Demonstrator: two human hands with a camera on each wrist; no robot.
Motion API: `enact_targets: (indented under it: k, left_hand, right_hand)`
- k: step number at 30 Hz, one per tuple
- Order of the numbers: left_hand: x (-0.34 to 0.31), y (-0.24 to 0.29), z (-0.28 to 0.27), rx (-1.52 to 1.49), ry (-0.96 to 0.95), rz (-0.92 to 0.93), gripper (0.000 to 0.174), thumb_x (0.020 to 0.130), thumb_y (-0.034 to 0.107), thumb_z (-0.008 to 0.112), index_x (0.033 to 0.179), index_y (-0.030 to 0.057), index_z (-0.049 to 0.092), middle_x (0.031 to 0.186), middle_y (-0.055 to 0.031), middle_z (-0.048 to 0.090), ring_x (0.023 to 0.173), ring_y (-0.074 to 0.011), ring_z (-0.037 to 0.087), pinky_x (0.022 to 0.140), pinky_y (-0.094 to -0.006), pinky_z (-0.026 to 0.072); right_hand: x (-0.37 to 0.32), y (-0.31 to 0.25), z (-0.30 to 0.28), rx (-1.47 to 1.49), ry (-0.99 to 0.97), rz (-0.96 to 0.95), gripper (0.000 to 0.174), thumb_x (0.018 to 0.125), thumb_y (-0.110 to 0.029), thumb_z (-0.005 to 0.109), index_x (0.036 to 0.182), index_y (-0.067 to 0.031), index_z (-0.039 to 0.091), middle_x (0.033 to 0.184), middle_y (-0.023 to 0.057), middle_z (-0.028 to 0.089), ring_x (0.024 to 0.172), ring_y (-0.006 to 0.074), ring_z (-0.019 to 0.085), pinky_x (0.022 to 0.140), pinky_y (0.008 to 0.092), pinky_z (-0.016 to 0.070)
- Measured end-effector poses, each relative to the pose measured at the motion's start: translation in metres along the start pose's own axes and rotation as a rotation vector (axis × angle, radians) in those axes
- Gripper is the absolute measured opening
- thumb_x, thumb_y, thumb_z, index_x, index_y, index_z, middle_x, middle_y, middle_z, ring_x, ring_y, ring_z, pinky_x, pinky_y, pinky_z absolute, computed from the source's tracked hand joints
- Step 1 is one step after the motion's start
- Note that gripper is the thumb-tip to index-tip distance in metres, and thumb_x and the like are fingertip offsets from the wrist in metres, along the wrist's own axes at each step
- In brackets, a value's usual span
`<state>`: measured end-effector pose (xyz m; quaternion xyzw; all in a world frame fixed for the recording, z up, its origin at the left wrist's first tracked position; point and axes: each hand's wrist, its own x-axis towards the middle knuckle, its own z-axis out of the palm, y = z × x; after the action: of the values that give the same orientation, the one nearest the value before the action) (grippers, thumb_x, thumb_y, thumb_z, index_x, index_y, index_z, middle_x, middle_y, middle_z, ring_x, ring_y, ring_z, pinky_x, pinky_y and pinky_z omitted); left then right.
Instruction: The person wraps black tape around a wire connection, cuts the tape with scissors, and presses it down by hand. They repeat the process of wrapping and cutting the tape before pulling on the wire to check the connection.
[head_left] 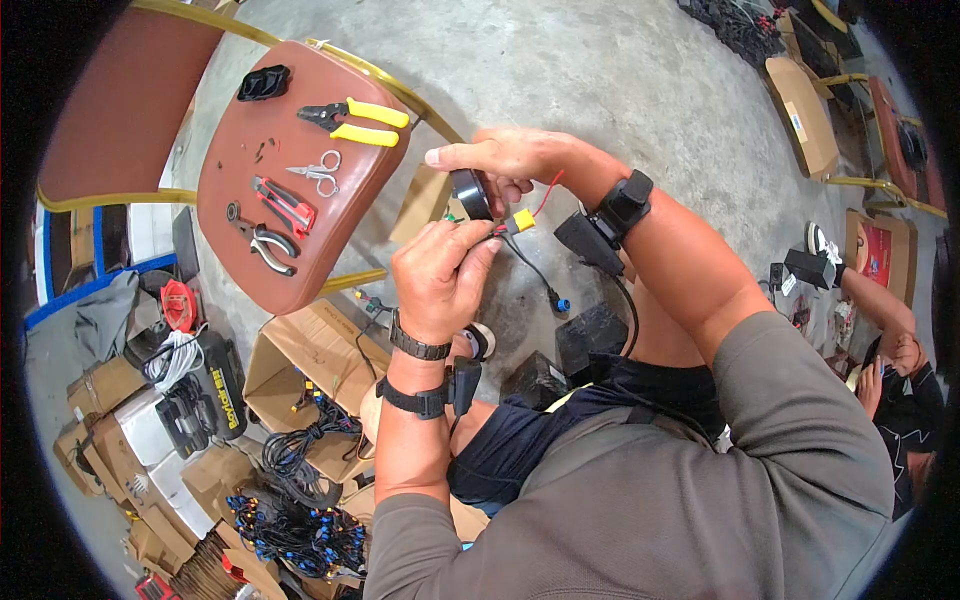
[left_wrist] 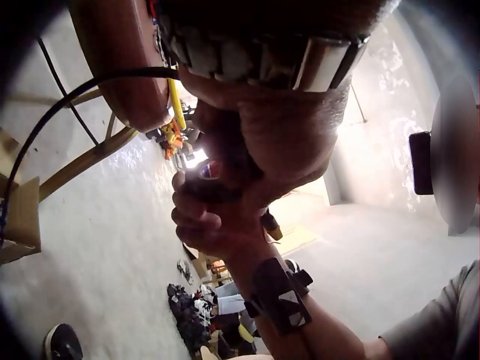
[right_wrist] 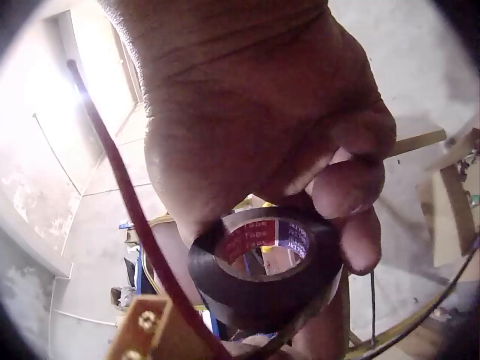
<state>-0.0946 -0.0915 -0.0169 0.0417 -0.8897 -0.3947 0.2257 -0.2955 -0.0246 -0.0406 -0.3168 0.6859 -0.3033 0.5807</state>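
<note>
A roll of black tape (head_left: 470,194) (right_wrist: 262,296) is held in the curled fingers of my right hand (head_left: 505,163) (right_wrist: 262,112); its thumb points out to the left in the head view. Just below, my left hand (head_left: 440,275) (left_wrist: 285,135) pinches dark wires between thumb and index finger, close to the tape. Beside the fingertips sits a yellow connector (head_left: 524,220) (right_wrist: 154,330), with a red wire (head_left: 549,192) (right_wrist: 131,202) sticking up past it. A black cable with a blue-ringed end (head_left: 559,302) hangs below the hands.
A brown chair seat (head_left: 340,210) at the left bears yellow-handled strippers (head_left: 370,122), scissors (head_left: 318,174), a red cutter (head_left: 287,206) and pliers (head_left: 272,250). Boxes (head_left: 290,365) and bundled cables (head_left: 300,535) lie lower left. Another person (head_left: 905,400) is at the far right.
</note>
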Motion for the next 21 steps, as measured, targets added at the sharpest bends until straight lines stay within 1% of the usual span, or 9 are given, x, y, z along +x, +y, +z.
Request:
enact_targets:
  k: [3,5,7,8,11,12,15,16,21]
  left_hand:
    - [-0.001,-0.001,-0.002,-0.088,0.021,-0.101,0.015,0.084,0.001,0.075,0.098,-0.0016,0.071,0.073,-0.008,0.063,0.063,-0.0182,0.058,0.057,-0.0305,0.0457]
    - [-0.002,-0.001,-0.002,-0.187,0.058,-0.179,0.014,0.088,0.003,0.073,0.101,-0.0031,0.071,0.074,-0.0037,0.064,0.064,-0.014,0.057,0.057,-0.0289,0.0453]
    - [-0.005,-0.008,0.0,-0.319,0.126,-0.279,0.015,0.088,0.004,0.074,0.102,-0.0021,0.072,0.079,-0.005,0.068,0.067,-0.0116,0.059,0.061,-0.0273,0.0468]
    - [-0.006,-0.012,0.0,-0.384,0.161,-0.33,0.015,0.088,0.004,0.074,0.102,-0.0016,0.072,0.081,-0.0056,0.07,0.069,-0.0104,0.06,0.062,-0.0265,0.0475]
    - [-0.008,-0.018,-0.002,-0.605,0.251,-0.538,0.016,0.093,0.008,0.071,0.106,-0.0026,0.072,0.08,-0.0002,0.065,0.063,-0.0086,0.054,0.055,-0.0226,0.0419]
    - [-0.008,-0.023,-0.004,-0.634,0.238,-0.552,0.02,0.094,0.009,0.07,0.11,-0.0017,0.071,0.08,-0.004,0.066,0.061,-0.0089,0.055,0.053,-0.0204,0.0409]
    - [-0.011,-0.027,-0.01,-0.818,0.24,-0.605,0.024,0.095,0.011,0.069,0.115,-0.0019,0.068,0.081,-0.0062,0.068,0.059,-0.0112,0.057,0.052,-0.021,0.0423]
    - [-0.012,-0.03,-0.012,-0.88,0.219,-0.625,0.025,0.097,0.012,0.065,0.119,-0.0005,0.066,0.081,-0.0097,0.068,0.058,-0.0149,0.059,0.048,-0.0222,0.0427]
    - [-0.008,-0.032,-0.016,-1.101,0.315,-0.648,0.028,0.097,0.01,0.065,0.122,-0.0017,0.065,0.078,-0.0096,0.068,0.059,-0.0144,0.061,0.045,-0.023,0.0429]
  right_hand:
    - [0.007,0.008,0.008,-0.013,0.035,-0.038,0.081,0.09,-0.074,0.049,0.067,0.0003,0.073,0.058,0.0101,0.065,0.05,0.0171,0.058,0.045,0.0321,0.0431]
    - [0.011,0.011,0.009,-0.021,-0.04,-0.105,0.071,0.096,-0.063,0.05,0.077,0.0006,0.073,0.064,0.0078,0.065,0.055,0.0153,0.058,0.049,0.031,0.045]
    - [0.014,0.017,0.015,0.019,-0.087,-0.231,0.062,0.1,-0.054,0.05,0.083,0.0011,0.073,0.065,0.0065,0.064,0.057,0.0143,0.057,0.052,0.03,0.046]
    - [0.015,0.02,0.016,0.068,-0.143,-0.282,0.043,0.103,-0.037,0.053,0.094,0.0005,0.072,0.075,0.0033,0.065,0.066,0.0119,0.058,0.059,0.0285,0.0474]
    - [0.009,0.015,0.031,0.203,-0.096,-0.453,0.03,0.102,-0.027,0.056,0.099,-0.001,0.072,0.084,0.0005,0.067,0.075,0.0098,0.058,0.067,0.0282,0.0481]
    - [0.009,0.012,0.029,0.283,-0.15,-0.476,0.023,0.099,-0.02,0.057,0.103,-0.0018,0.072,0.092,-0.0017,0.067,0.084,0.0089,0.057,0.075,0.0276,0.0472]
    - [0.003,0.005,0.028,0.405,-0.191,-0.388,0.023,0.098,-0.018,0.056,0.104,-0.0005,0.071,0.091,-0.0016,0.067,0.085,0.0082,0.057,0.077,0.0266,0.0465]
    - [0.003,0.004,0.028,0.388,-0.171,-0.394,0.023,0.097,-0.018,0.056,0.105,-0.0005,0.071,0.091,-0.0016,0.067,0.085,0.0078,0.057,0.077,0.0262,0.0461]
    - [0.001,-0.002,0.023,0.38,-0.14,-0.491,0.023,0.095,-0.019,0.06,0.106,-0.0011,0.071,0.09,-0.0013,0.066,0.087,0.0075,0.057,0.078,0.0256,0.0454]
